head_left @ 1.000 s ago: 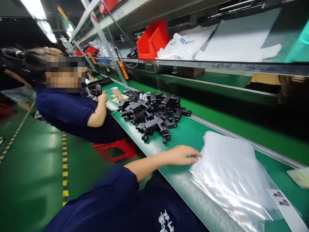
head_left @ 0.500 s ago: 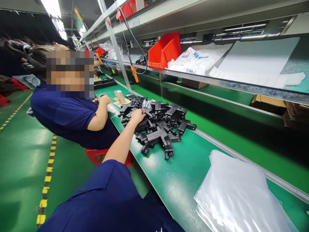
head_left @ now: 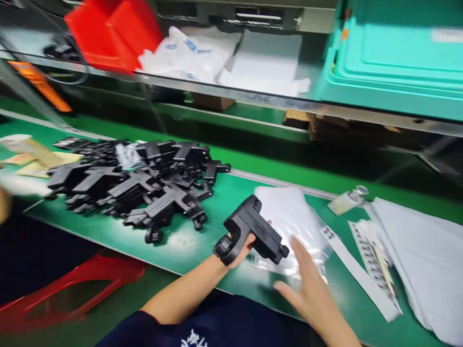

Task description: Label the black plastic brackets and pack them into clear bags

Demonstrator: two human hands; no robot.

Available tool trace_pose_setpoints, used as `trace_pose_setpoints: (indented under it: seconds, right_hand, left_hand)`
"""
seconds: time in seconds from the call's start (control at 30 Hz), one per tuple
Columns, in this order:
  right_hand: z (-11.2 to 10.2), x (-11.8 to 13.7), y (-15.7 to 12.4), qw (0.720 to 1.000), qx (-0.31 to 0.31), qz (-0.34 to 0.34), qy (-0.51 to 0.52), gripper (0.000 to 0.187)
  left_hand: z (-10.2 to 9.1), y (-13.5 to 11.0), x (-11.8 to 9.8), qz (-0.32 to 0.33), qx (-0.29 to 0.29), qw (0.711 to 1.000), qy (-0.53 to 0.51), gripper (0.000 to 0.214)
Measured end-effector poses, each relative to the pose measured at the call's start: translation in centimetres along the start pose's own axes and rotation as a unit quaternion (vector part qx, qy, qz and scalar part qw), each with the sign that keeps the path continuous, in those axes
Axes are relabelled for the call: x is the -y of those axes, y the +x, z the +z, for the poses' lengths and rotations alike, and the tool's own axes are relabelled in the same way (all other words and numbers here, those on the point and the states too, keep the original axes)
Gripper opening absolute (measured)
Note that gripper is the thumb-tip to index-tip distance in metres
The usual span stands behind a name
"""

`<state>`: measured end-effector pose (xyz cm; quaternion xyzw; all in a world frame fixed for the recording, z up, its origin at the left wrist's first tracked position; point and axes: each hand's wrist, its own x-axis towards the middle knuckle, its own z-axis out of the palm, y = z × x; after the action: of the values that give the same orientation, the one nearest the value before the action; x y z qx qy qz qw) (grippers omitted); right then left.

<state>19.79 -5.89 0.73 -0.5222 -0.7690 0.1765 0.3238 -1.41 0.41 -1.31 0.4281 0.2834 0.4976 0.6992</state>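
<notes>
A black T-shaped part (head_left: 258, 226) is being held tilted above the near side of the green bench (head_left: 231, 188), with its longer end being directed toward the right hand (head_left: 307, 284). It is being clamped from beneath by the left hand (head_left: 241, 255); the thumb is being seen along its side, and most of the fingers are being hidden by it. The right hand, slightly blurred, is being held with thumb and fingers spread apart, near the part but not touching it. Behind the part, clear plastic bags (head_left: 285, 207) are being partly covered from view. To the left, a pile of similar black parts (head_left: 166, 202) is being supported by the bench, a small clear bag (head_left: 129, 156) lying on it. To the right, a white strip (head_left: 361, 274), a small bottle (head_left: 343, 203) and white sheeting (head_left: 423, 270) are being borne by the bench. At lower left, a red stool (head_left: 79, 289) is being shown, blurred. By the shelf (head_left: 202, 86) above, a red bin (head_left: 115, 36), a white bag with blue print (head_left: 195, 53), pale sheets (head_left: 264, 62) and turquoise crates (head_left: 390, 62) are being carried, left to right.
</notes>
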Motion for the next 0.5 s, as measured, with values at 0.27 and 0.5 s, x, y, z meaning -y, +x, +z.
trace_pose_setpoints:
  seconds: [0.27, 0.5]
  right_hand:
    - [-0.5, -1.4, -1.8, 0.996, -0.027, 0.065, -0.058, 0.055]
    - [-2.3, -1.4, -4.1, 0.993, -0.058, 0.104, 0.000, 0.051]
  left_hand:
    - [-0.7, 1.1, -1.4, -0.184, 0.168, 0.968, 0.021, 0.057]
    - [0.8, 0.9, 0.1, -0.092, 0.074, 0.964, 0.237, 0.067]
